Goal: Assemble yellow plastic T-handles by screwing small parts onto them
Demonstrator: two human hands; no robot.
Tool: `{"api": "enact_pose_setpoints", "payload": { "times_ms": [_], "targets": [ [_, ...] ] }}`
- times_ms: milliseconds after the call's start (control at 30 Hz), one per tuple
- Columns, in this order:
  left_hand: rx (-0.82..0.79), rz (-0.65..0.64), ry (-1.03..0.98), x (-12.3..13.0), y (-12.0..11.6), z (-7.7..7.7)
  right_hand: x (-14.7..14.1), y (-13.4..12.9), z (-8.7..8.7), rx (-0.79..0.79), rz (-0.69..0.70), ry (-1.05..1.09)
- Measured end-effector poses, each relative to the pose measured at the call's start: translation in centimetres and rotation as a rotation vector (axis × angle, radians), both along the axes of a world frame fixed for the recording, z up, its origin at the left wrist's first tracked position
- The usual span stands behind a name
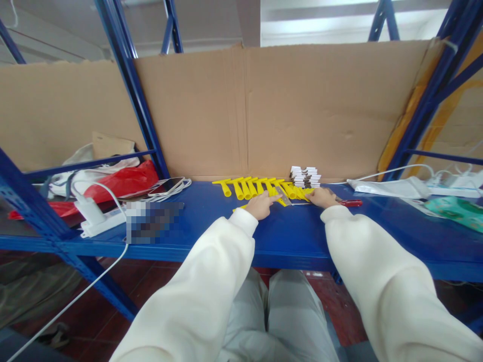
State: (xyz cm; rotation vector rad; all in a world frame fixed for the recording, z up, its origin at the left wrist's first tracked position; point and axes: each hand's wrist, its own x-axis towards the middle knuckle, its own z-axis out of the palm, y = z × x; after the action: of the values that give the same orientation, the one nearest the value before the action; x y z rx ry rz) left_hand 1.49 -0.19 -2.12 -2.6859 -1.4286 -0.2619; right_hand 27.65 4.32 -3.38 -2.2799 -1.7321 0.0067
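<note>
Several yellow T-shaped pieces [247, 188] lie in a row on the blue shelf, their round open ends toward me. My left hand [260, 204] is at the front of the row, fingers closed around or against a yellow piece beside a flat metal plate [283, 196]. At the right end of the row is my right hand [323, 197], its fingers bent together over a thin metal tool with a red handle [350, 203]. Small white pieces with dark marks [305, 177] are stacked just behind the yellow ones.
A cardboard panel [302, 110] stands behind the blue shelf [287, 231]. To the left are a white power strip [101, 223], a phone [166, 186], cables and a red bag [124, 181]. White packets [392, 187] and a green packet [456, 212] lie at the right.
</note>
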Motion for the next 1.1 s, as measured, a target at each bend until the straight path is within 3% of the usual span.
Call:
{"api": "enact_pose_setpoints", "payload": {
  "times_ms": [267, 433, 567, 767, 1100],
  "targets": [
    [0.0, -0.012, 0.001, 0.0, 0.0, 0.0, -0.2, 0.3, 0.0, 0.051, -0.023, 0.141],
    [0.0, -0.013, 0.012, 0.0, 0.1, -0.2, -0.6, 0.1, 0.4, 0.118, -0.119, 0.222],
    [0.011, -0.021, 0.014, 0.0, 0.2, -0.4, -0.4, 0.4, 0.5, 0.236, -0.144, 0.321],
    [0.015, -0.019, 0.026, 0.0, 0.2, -0.2, -0.9, 0.8, 0.1, 0.431, 0.069, 0.696],
    [0.017, -0.017, 0.041, 0.1, 0.1, -0.3, -2.9, -0.4, 0.9, 0.379, 0.162, 0.929]
  ]
}}
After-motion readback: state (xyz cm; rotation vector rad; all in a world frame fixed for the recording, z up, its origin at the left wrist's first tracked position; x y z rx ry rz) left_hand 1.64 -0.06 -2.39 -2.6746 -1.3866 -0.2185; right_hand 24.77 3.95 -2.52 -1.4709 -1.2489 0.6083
